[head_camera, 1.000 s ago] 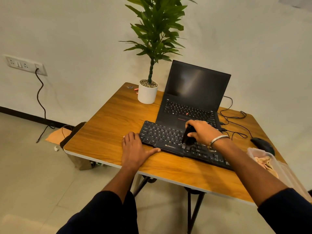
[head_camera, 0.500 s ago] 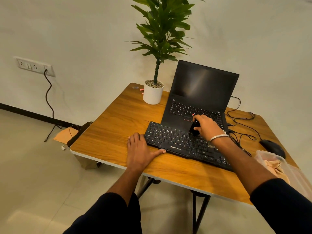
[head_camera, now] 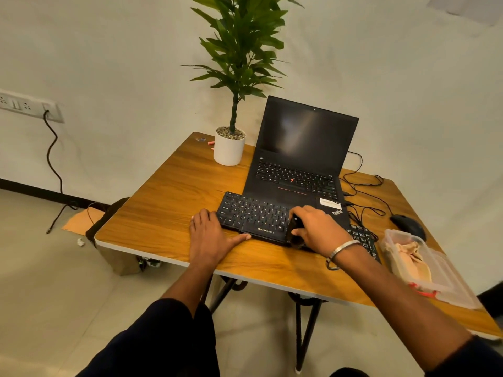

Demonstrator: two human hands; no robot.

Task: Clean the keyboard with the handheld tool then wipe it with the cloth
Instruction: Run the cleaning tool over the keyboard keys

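While the left hand (head_camera: 211, 235) lies flat with straight fingers on the counter (head_camera: 168, 202), touching the keyboard's left end, the right hand (head_camera: 315, 229) curls its fingers round a small black handheld tool (head_camera: 295, 232) set on the keyboard (head_camera: 255, 216) near its front edge. Behind it stands an open laptop (head_camera: 302, 159); the cloth (head_camera: 413, 262) lies in a clear tub (head_camera: 446, 278) at the right.

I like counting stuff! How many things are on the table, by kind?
Keyboard: 1
Laptop: 1
Mouse: 1
Potted plant: 1
Plastic box holding a cloth: 1
Cleaning tool in the right hand: 1
Total: 6
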